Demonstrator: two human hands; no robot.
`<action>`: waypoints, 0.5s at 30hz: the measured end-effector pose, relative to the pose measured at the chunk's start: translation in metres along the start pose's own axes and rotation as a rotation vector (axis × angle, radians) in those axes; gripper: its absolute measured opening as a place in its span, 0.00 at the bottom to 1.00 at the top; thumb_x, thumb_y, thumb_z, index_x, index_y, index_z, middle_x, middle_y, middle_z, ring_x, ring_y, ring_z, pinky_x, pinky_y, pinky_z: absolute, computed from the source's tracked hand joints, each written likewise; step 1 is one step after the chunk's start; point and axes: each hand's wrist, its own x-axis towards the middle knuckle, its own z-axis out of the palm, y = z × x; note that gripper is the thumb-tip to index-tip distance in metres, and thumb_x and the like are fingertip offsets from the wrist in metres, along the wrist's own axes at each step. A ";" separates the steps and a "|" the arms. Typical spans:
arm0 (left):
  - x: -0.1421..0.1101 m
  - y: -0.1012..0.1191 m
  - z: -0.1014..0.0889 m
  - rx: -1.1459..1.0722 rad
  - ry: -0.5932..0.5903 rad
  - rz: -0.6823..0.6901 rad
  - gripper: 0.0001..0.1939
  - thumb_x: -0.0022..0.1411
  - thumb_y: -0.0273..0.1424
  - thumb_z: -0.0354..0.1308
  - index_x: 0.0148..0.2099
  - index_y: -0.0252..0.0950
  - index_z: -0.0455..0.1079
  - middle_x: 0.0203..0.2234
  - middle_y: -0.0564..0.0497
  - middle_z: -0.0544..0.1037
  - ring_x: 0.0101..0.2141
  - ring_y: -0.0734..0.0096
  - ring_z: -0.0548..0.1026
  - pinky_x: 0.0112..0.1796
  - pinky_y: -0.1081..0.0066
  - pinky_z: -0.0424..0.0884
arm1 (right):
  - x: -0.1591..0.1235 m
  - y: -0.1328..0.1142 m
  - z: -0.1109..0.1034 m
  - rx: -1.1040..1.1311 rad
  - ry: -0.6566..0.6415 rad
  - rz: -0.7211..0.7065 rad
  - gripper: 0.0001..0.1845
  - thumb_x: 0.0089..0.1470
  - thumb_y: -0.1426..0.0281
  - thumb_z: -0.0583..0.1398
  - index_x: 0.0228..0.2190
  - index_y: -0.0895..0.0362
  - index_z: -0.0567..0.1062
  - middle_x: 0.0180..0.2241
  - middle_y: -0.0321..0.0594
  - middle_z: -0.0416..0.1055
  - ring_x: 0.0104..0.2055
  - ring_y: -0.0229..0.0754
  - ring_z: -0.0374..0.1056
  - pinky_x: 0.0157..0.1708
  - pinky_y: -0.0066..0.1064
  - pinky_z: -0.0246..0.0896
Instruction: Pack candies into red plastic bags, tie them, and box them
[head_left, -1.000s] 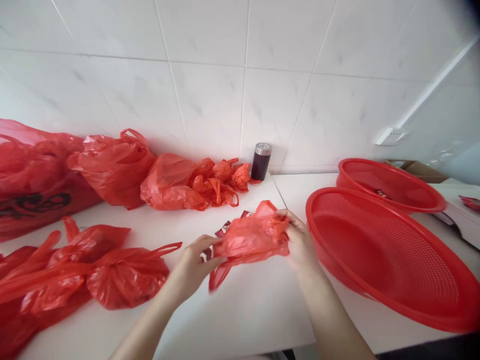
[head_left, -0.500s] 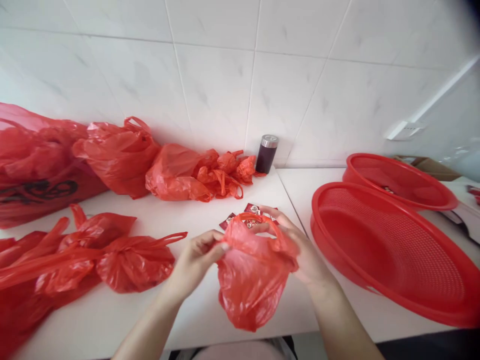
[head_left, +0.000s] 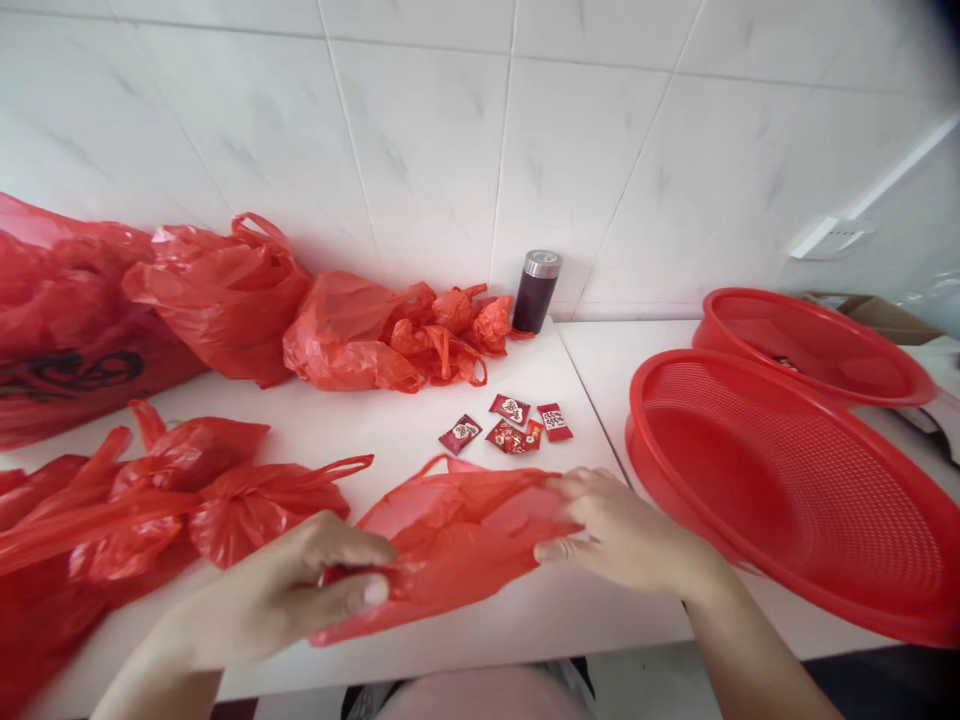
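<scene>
A thin red plastic bag (head_left: 465,530) is stretched sideways between my hands, low over the white table. My left hand (head_left: 315,580) is closed on its left end, thumb pressed against the fingers. At the other end, my right hand (head_left: 607,520) has its thumb and fingers about the bag's edge, partly smeared by motion. Just beyond the bag lie several small red sachets, among them a sachet (head_left: 460,433) on the left and another sachet (head_left: 555,422) on the right.
Knotted red bags (head_left: 277,505) lie to the left, and more filled red bags (head_left: 225,300) line the wall. A dark tumbler (head_left: 537,292) with a silver lid stands at the back. Two red basins, the nearer a perforated basket (head_left: 840,480), occupy the right side.
The bag was bunched upright between my hands. Now it is spread wide and flatter, my left hand having moved left and nearer. The sachets behind it have come into full view.
</scene>
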 end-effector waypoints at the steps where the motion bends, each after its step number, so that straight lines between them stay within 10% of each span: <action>1: -0.001 0.007 0.004 0.074 -0.008 0.005 0.07 0.54 0.35 0.64 0.36 0.47 0.81 0.25 0.50 0.81 0.23 0.65 0.76 0.23 0.74 0.69 | 0.001 0.001 0.004 -0.066 0.014 -0.006 0.16 0.45 0.51 0.66 0.22 0.50 0.81 0.49 0.42 0.73 0.52 0.59 0.65 0.49 0.47 0.60; 5: 0.007 0.019 0.023 0.198 -0.046 0.053 0.11 0.58 0.34 0.60 0.42 0.52 0.80 0.39 0.51 0.82 0.35 0.60 0.79 0.36 0.71 0.74 | 0.008 0.005 0.021 -0.211 -0.024 -0.011 0.20 0.55 0.50 0.58 0.29 0.49 0.83 0.58 0.43 0.64 0.63 0.63 0.51 0.58 0.59 0.47; 11: 0.051 -0.021 0.044 0.420 0.471 -0.049 0.28 0.55 0.43 0.61 0.59 0.49 0.67 0.59 0.44 0.67 0.54 0.46 0.69 0.48 0.55 0.69 | 0.012 -0.003 0.041 -0.239 0.030 -0.143 0.12 0.54 0.57 0.62 0.38 0.44 0.81 0.58 0.41 0.64 0.64 0.59 0.50 0.62 0.61 0.35; 15: 0.065 -0.043 0.058 0.389 0.234 -0.225 0.40 0.47 0.40 0.68 0.63 0.47 0.62 0.49 0.41 0.76 0.46 0.45 0.75 0.45 0.54 0.68 | 0.007 0.000 0.028 -0.073 -0.101 -0.216 0.10 0.52 0.60 0.64 0.37 0.44 0.81 0.52 0.39 0.69 0.61 0.55 0.57 0.60 0.52 0.50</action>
